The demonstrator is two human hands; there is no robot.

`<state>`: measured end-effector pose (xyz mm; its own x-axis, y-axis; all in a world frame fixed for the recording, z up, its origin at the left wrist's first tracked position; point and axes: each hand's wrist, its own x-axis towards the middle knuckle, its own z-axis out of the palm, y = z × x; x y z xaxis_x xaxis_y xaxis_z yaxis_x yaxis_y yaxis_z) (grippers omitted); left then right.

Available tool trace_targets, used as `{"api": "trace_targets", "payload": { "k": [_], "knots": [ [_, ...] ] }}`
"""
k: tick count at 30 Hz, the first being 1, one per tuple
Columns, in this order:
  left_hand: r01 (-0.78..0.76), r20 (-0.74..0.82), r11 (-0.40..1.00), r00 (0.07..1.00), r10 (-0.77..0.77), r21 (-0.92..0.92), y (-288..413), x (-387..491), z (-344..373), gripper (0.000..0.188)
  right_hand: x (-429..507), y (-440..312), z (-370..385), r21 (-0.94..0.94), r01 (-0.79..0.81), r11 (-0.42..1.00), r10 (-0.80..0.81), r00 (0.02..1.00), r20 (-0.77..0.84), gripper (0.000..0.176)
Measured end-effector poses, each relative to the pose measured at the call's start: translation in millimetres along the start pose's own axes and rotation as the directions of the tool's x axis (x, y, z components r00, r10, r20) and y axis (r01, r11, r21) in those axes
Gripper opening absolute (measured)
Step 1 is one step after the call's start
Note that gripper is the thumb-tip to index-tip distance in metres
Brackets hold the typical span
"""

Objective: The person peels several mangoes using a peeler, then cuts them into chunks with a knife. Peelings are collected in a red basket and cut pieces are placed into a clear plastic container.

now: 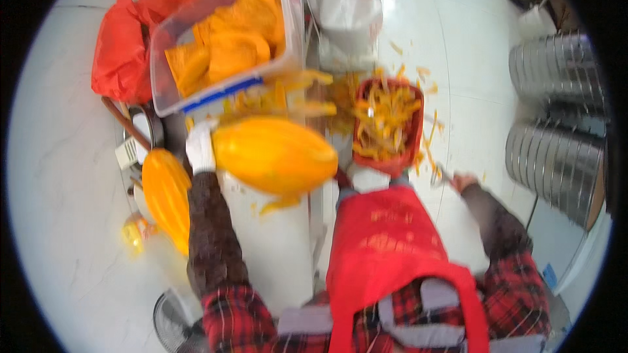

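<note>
My left hand [200, 146], in a white glove, holds the left end of a large peeled orange squash or papaya-like fruit [274, 156] on the work surface. Out to the right, my bare right hand [463, 181] grips a small metal-ended peeler [441, 173], apart from the fruit; a strip of peel seems to hang near it. Another long orange fruit [164, 191] lies beside my left forearm. Beyond my left hand, a clear plastic tub [162, 71] holds large orange pieces [235, 49]. Peel strips [304, 103] lie between the tub and the held fruit.
A red basket [414, 130] full of peelings stands low before me, with scraps on the floor around it. Behind it is a white sack [346, 14]. Red plastic bags [120, 59] lie at the left, a fan [171, 321] stands lower left, and ribbed metal containers [554, 166] stand right.
</note>
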<state>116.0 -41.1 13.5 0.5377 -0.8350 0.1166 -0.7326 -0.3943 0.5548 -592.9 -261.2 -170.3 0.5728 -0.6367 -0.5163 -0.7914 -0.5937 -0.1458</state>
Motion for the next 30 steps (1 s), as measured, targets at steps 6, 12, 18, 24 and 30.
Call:
{"api": "trace_targets", "payload": {
  "k": [6,12,18,24,30],
  "knots": [
    [-0.171,0.058,0.897,0.985,0.161,0.408,-25.4,5.1,-3.1,0.033,56.8,-142.3,-88.3,0.6,0.287,0.747,-0.162,0.953,-0.254,0.035],
    [0.234,-0.381,0.959,0.911,-0.159,0.16,6.4,-58.3,2.8,0.063,110.5,-298.7,-166.5,0.771,0.446,0.455,-0.232,0.895,-0.381,0.045],
    [0.573,-0.393,0.764,0.803,-0.449,0.298,16.1,-224.8,53.2,0.069,102.1,-326.3,-191.4,0.722,0.449,0.526,-0.26,0.894,-0.366,0.048],
    [0.378,-0.285,0.862,0.914,-0.289,0.337,-0.1,-204.5,63.4,0.055,116.6,-315.5,-189.7,0.645,0.51,0.569,-0.37,0.86,-0.353,0.048],
    [0.575,-0.217,0.732,0.818,-0.533,0.367,106.3,-177.3,114.5,0.031,116.2,-310.9,-187.5,0.608,0.523,0.598,-0.304,0.849,-0.431,0.045]
  ]
}}
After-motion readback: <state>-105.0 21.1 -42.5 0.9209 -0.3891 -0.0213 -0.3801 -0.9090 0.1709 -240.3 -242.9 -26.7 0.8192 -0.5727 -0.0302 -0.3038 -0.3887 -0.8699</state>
